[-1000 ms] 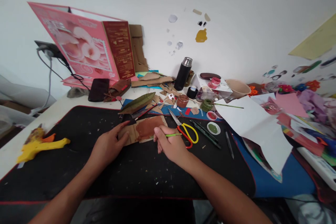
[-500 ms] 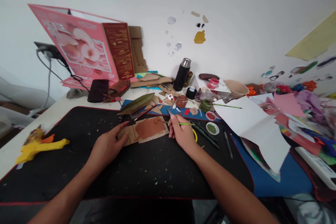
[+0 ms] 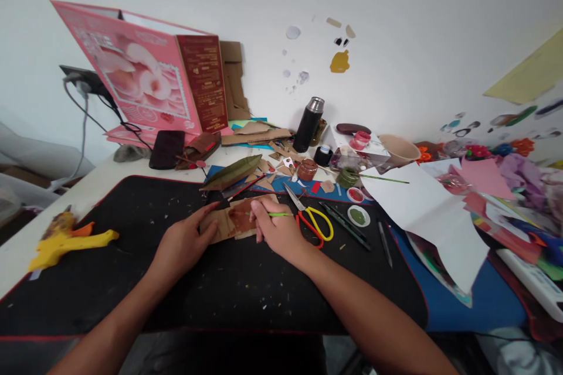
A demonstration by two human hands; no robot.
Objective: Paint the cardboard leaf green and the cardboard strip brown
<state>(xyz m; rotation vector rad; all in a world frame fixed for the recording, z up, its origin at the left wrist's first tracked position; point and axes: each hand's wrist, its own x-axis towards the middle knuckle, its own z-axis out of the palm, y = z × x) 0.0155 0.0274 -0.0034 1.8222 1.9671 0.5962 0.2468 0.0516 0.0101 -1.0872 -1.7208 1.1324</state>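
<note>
A piece of cardboard [image 3: 223, 225] lies on the black mat, with brown paint over its middle and right part. My left hand [image 3: 187, 240] rests at its left end, thumb and fingers apart on the edge, pressing it from above. In my right hand [image 3: 278, 227] is a thin brush with a green handle [image 3: 281, 214]; the fingers are pinched round it over the painted area, and they hide the tip. Right of that hand lie scissors [image 3: 315, 215] with red and yellow handles, their blades pointing up and left.
Behind the cardboard are a large leaf [image 3: 232, 173], a brown paint jar [image 3: 307, 169], a green paint jar [image 3: 347, 177] and a black flask [image 3: 308, 125]. A yellow glue gun [image 3: 70, 241] lies left. Pens [image 3: 347, 224] and a green paint lid [image 3: 358, 215] are right.
My right hand has moved left with the brush, from the cardboard's right edge to over the paint. The scissors now show fully. My left hand stays at the left end.
</note>
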